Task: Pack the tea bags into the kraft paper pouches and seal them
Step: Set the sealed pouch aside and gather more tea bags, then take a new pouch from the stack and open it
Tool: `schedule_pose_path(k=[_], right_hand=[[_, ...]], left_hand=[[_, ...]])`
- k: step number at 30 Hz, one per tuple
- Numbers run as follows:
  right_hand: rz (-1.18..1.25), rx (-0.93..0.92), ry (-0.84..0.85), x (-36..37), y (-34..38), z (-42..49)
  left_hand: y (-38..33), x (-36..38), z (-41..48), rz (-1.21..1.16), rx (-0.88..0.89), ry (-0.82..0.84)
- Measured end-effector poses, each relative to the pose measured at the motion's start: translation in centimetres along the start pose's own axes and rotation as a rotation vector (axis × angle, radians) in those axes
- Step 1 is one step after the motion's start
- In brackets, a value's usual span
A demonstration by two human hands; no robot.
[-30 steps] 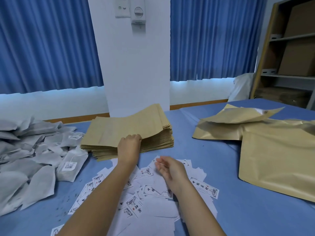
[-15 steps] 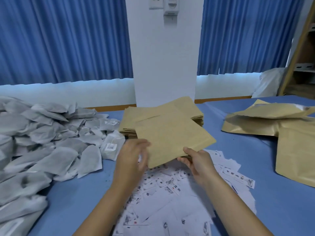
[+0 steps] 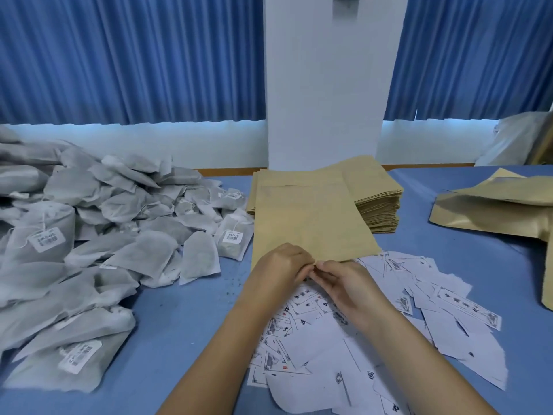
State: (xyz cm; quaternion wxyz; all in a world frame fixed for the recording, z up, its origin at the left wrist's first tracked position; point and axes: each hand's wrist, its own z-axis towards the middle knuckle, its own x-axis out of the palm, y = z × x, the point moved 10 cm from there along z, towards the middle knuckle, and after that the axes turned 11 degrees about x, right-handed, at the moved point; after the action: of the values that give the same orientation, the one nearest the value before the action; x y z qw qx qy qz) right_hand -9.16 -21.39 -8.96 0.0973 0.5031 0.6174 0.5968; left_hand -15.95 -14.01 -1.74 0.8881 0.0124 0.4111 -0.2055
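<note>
One pouch lies flat just in front of the stack, its far end overlapping the stack's left part. The left hand and right hand meet at the middle of its near edge, fingertips curled and pinching that edge; whether the two layers have parted is hidden. The pouch looks light and thin, stiff enough to keep flat (paper, so it probably creases or tears if yanked). Best held at that edge, one layer per hand, and rubbed apart gently. The tea bags, heaped left of the stack, look soft and light; grasp the body, not the string.
</note>
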Motion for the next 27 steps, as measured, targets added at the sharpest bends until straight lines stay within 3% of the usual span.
schedule_pose_path(k=[6,10,20,22,24,27], right_hand=[[-0.117,-0.088,0.018,1.3,-0.2,0.1],[-0.105,-0.132,0.031,1.6,0.1,-0.2],[-0.202,-0.211,0.037,2.1,0.2,-0.4],[-0.277,-0.251,-0.032,1.9,0.7,-0.5],[-0.368,-0.268,-0.133,1.4,1.0,-0.5],[-0.332,-0.171,-0.213,0.3,-0.1,0.1]], left_hand=[[2.4,-1.4,-0.8,-0.139,-0.241,-0.157],[4.6,-1.2,-2.1,-0.449,-0.478,-0.234],[6.4,1.4,-4.3,-1.024,-0.771,-0.217],[6.2,0.7,-3.7,-0.871,-0.686,-0.245],[4.7,-0.9,-2.2,-0.512,-0.483,-0.254],[2.0,-0.1,-0.4,-0.064,-0.298,-0.071]])
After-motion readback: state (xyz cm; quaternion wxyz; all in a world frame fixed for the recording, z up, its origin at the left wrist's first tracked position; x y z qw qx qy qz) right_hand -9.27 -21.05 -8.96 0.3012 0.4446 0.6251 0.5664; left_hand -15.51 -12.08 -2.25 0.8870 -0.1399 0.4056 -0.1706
